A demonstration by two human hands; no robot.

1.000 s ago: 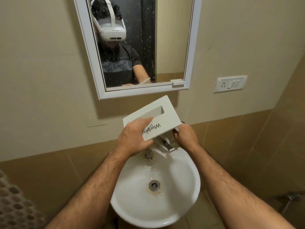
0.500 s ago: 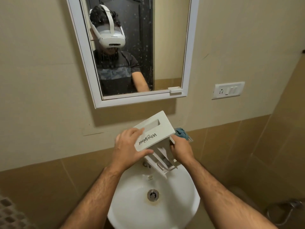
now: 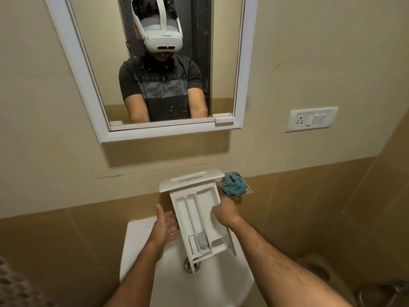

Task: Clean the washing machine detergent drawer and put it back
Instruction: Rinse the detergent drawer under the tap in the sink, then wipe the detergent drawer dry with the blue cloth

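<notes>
The white detergent drawer (image 3: 199, 218) lies flat over the round white sink (image 3: 217, 284), its compartments facing up and its front panel against the wall. My right hand (image 3: 224, 212) grips the drawer's right side wall. My left hand (image 3: 164, 223) is just left of the drawer with the fingers spread and nothing in it. A crumpled blue cloth (image 3: 233, 183) sits on a small wall shelf right of the drawer's front panel.
A white-framed mirror (image 3: 240, 85) hangs above the sink and reflects a person in a headset. A switch and socket plate (image 3: 311, 118) is on the wall to the right. A metal fitting (image 3: 385, 292) shows low at the right.
The drawer has turned from tilted with its front panel up to lying flat, compartments up. My left hand has let go of the front panel and opened beside it.
</notes>
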